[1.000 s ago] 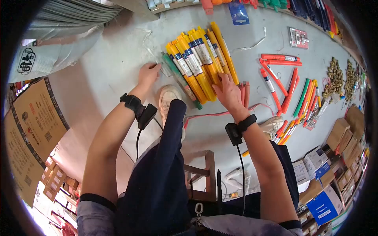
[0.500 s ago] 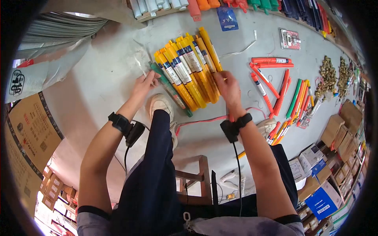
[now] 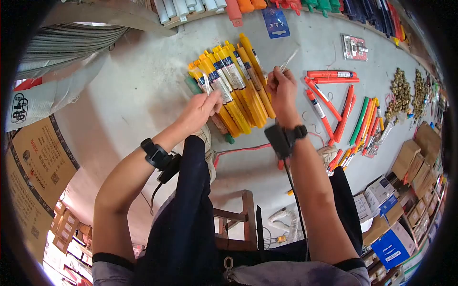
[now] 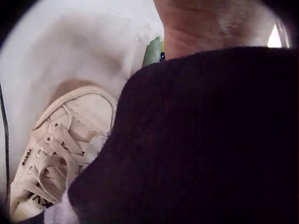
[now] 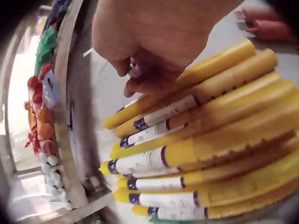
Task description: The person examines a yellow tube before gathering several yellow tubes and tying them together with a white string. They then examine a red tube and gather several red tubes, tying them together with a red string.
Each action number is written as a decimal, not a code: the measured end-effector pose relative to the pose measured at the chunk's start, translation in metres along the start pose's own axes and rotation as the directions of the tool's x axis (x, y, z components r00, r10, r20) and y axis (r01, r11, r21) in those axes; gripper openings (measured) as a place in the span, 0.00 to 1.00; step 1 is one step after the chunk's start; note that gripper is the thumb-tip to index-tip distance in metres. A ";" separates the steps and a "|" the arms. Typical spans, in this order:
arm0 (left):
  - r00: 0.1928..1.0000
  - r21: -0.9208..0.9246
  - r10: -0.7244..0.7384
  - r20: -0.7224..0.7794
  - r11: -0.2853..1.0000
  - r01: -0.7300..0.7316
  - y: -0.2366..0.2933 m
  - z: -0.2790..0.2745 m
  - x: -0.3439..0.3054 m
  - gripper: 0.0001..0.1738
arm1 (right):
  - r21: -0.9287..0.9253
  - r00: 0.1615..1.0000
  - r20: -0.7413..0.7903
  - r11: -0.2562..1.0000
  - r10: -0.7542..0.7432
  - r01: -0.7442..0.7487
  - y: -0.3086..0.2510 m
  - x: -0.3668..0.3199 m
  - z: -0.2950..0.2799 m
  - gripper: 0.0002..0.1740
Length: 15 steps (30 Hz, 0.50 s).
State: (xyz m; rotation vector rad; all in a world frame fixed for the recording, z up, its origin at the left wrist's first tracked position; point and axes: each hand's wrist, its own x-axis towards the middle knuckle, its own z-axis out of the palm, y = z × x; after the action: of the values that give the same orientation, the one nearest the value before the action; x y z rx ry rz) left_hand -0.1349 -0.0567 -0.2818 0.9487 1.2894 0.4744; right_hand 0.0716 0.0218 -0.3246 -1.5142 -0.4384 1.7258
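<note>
In the head view, my left hand [image 3: 199,110] pinches one end of a thin, whitish plastic strip [image 3: 206,81] over the left side of a row of yellow tubes [image 3: 253,107]. The tubes lie side by side and bear white-and-blue labels. At the row's right edge my right hand [image 3: 283,89] pinches another end of whitish strip [image 3: 289,60], which sticks up past the fingertips. Between the two ends, no strip shows above the tubes. A green tube [image 3: 230,139] lies along the row's left edge, partly behind the left hand. Dark trouser cloth [image 4: 201,130] blocks most of the left wrist view.
Red tubes [image 3: 320,113] lie to the right, beside a green tube [image 3: 359,121] and several orange ones. Brass-coloured parts [image 3: 396,97] are heaped farther right. A shoe [image 4: 88,116] stands close to the left hand. A pink ribbon [image 3: 243,148] crosses the floor below the row.
My left hand has moved from the floor beside the green tube up over the row, bringing a strip end. The right hand has left the tubes and lifted the other strip end.
</note>
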 end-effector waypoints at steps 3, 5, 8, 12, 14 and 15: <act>0.999 -0.081 0.037 -0.031 0.996 -0.040 0.018 0.002 0.016 0.22 | -0.306 0.981 0.135 0.936 -0.137 0.172 -0.008 -0.049 0.029 0.05; 0.996 -0.080 0.080 -0.048 0.993 -0.084 0.020 0.010 0.020 0.20 | -0.386 0.939 0.236 0.863 -0.250 0.326 0.001 -0.068 0.034 0.03; 0.873 0.290 0.488 -0.018 0.838 -0.462 0.014 0.024 0.022 0.17 | -0.457 0.785 0.451 0.646 -0.424 0.611 -0.010 -0.090 0.039 0.04; 0.921 0.052 0.314 0.232 0.941 -0.334 0.017 0.030 0.020 0.17 | -0.507 0.628 0.619 0.370 -0.472 0.778 -0.012 -0.110 0.037 0.09; 0.949 0.116 0.265 0.170 0.951 -0.286 0.011 0.028 0.024 0.16 | -0.466 0.576 0.636 0.340 -0.513 0.817 -0.017 -0.112 0.025 0.13; 0.972 0.175 0.210 0.102 0.958 -0.225 0.018 0.028 0.023 0.17 | -0.422 0.526 0.651 0.314 -0.547 0.850 -0.018 -0.113 0.017 0.16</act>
State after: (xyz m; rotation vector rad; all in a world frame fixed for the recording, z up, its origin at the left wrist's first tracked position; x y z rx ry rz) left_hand -0.0987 -0.0383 -0.2810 1.2636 1.1740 0.4847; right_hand 0.0596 -0.0459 -0.2313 -1.0525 -1.9117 1.0700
